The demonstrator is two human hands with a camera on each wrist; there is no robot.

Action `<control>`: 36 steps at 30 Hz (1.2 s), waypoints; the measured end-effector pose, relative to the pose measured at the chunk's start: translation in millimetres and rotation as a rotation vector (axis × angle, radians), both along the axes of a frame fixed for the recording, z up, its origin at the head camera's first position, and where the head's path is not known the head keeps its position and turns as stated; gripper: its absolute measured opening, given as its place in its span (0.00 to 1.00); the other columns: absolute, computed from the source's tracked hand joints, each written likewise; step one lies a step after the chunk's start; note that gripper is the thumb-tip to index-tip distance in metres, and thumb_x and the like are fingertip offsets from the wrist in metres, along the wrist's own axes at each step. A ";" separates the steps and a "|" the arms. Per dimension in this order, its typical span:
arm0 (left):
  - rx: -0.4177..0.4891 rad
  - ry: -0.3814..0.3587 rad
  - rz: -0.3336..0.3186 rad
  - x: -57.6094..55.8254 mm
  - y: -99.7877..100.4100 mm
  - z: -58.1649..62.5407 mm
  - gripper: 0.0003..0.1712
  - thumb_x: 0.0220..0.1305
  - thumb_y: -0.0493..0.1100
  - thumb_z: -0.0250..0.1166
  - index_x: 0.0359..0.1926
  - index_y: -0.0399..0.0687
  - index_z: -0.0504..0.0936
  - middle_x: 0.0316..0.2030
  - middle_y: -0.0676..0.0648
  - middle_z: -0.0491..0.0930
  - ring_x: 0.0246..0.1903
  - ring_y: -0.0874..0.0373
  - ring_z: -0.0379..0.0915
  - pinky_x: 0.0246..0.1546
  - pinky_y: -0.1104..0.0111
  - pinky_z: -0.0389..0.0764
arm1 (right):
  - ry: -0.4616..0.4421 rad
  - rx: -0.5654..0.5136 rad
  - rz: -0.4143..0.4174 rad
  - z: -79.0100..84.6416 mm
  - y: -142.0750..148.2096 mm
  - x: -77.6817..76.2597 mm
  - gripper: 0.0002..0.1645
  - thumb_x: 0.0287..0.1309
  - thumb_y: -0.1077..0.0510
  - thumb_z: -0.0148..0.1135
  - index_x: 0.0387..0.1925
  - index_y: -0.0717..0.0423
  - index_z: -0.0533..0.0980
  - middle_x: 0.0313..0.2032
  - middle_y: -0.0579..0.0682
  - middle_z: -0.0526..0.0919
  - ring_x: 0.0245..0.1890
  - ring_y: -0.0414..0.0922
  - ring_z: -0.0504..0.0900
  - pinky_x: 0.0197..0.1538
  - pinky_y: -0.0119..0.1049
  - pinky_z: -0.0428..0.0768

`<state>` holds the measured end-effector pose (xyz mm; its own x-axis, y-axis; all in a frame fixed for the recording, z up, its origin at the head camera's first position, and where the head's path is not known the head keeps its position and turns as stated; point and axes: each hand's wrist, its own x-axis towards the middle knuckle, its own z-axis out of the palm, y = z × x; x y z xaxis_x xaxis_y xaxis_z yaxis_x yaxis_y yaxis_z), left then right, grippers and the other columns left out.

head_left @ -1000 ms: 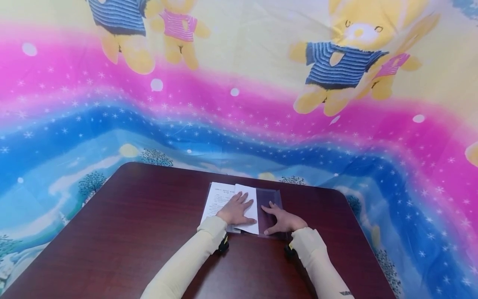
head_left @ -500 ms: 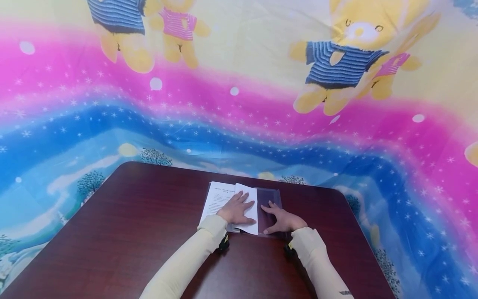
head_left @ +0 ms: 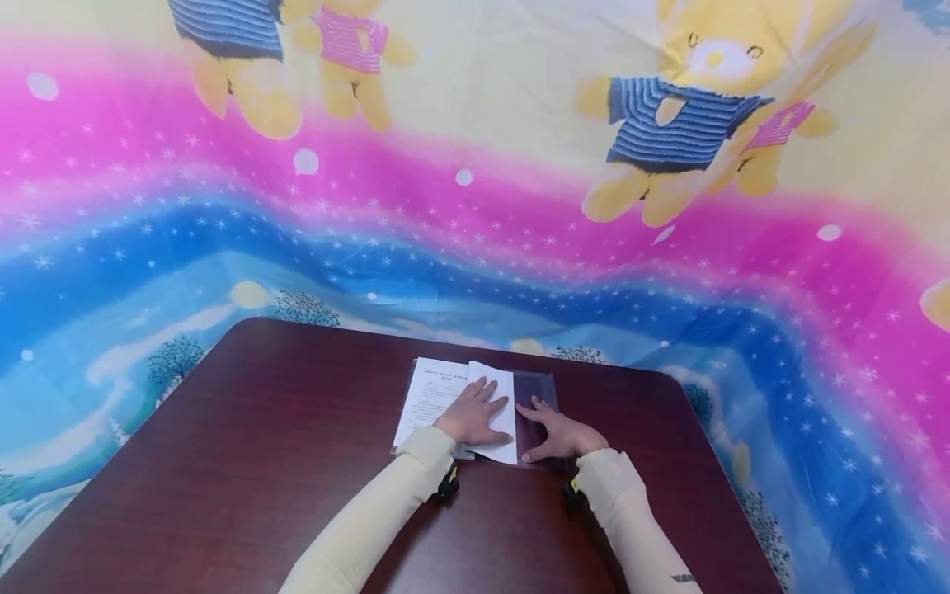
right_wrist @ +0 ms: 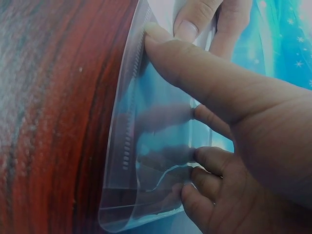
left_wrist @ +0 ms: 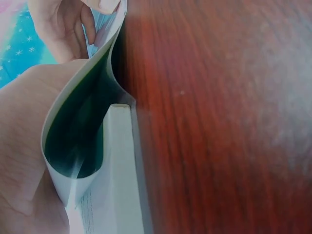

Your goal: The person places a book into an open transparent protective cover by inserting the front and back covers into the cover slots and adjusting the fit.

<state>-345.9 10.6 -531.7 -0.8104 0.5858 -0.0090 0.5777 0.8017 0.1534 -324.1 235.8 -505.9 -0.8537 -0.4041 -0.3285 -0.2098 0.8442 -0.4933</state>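
Observation:
A book with a printed page upward lies on the table, its white page block seen edge-on in the left wrist view. Its white cover leaf bends over to the right, dark green on the inner side of the curl. My left hand presses this leaf flat with spread fingers. Under and to the right of the leaf lies a clear plastic book cover. My right hand rests on that plastic, fingers spread, its thumb by the seam close to the left thumb.
The dark red-brown wooden table has rounded far corners. A printed cloth backdrop with teddy bears hangs right behind and beside it. A black wrist camera mount sits under the left wrist, and another mount under the right.
The left hand and the white leaf have shifted very slightly right, toward the right hand. The right hand keeps its place on the plastic, and the head view has tilted a little.

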 end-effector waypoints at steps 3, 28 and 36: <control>0.004 0.002 0.002 -0.2 0.4 0.2 0.46 0.66 0.71 0.58 0.77 0.54 0.65 0.79 0.41 0.53 0.79 0.44 0.43 0.79 0.54 0.49 | 0.004 0.003 0.000 0.3 -0.2 -0.1 0.58 0.54 0.47 0.78 0.80 0.46 0.55 0.80 0.62 0.45 0.78 0.67 0.45 0.70 0.69 0.61; -0.014 -0.008 0.049 -2.4 10.0 -8.0 0.47 0.68 0.73 0.53 0.79 0.53 0.61 0.80 0.41 0.50 0.80 0.45 0.40 0.80 0.56 0.45 | 0.006 -0.008 -0.002 -1.6 0.4 -0.8 0.59 0.53 0.48 0.79 0.80 0.46 0.56 0.80 0.63 0.45 0.78 0.67 0.46 0.70 0.69 0.62; 0.065 -0.001 0.033 -6.5 11.6 -9.6 0.39 0.76 0.62 0.48 0.77 0.44 0.63 0.78 0.38 0.54 0.79 0.43 0.44 0.79 0.54 0.47 | 0.010 0.014 0.015 -1.0 0.8 -3.6 0.58 0.53 0.47 0.78 0.80 0.47 0.57 0.80 0.64 0.45 0.78 0.66 0.46 0.71 0.66 0.62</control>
<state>-352.5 22.2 -541.3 -0.8293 0.5581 0.0274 0.5510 0.8087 0.2062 -327.7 236.6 -506.9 -0.8507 -0.4124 -0.3259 -0.2274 0.8478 -0.4791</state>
